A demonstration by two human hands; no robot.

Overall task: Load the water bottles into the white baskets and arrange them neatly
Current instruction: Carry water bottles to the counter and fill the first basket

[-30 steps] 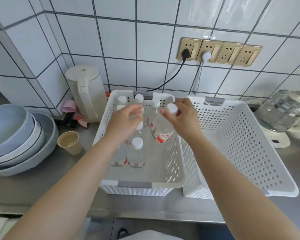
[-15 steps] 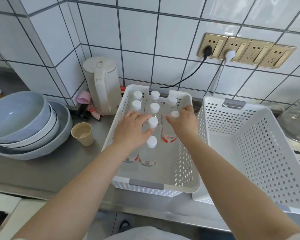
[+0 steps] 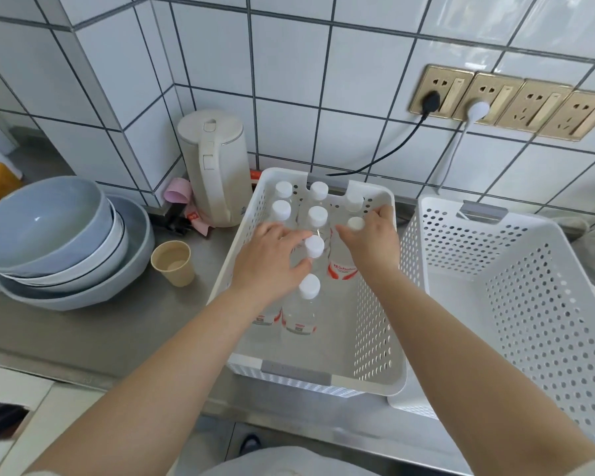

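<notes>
On the steel bench (image 3: 93,333), two white perforated baskets side by side, rims touching. Left basket (image 3: 375,341) holds the water bottles (image 3: 306,304), all upright, white caps up, clustered in its far and left part. Right basket (image 3: 516,269) shows no bottles in the visible part.

Left hand (image 3: 272,266): inside the left basket, palm down over the bottles in the left column. Fingers spread and bent over bottle tops; thumb lies between the capped bottle (image 3: 314,247) just right of the fingertips and the near bottle below. Whether this grip closes round a bottle cannot be told; the bottle beneath is hidden by the hand.

Right hand (image 3: 375,245): also inside the left basket, just right of the left hand, the two hands near but apart. Its grip is grasping a red-labelled bottle (image 3: 342,269) at the neck, cap (image 3: 355,224) showing between fingers and thumb. Bottle upright, against the basket's right wall, just nearer than the far-right corner bottle.

Left of the left hand, outside the basket: paper cup (image 3: 172,264), stack of grey bowls (image 3: 55,242), cream kettle (image 3: 215,173) by the tiled wall. Beyond the right hand: gold wall sockets (image 3: 509,103), one black and one white plug inserted.
</notes>
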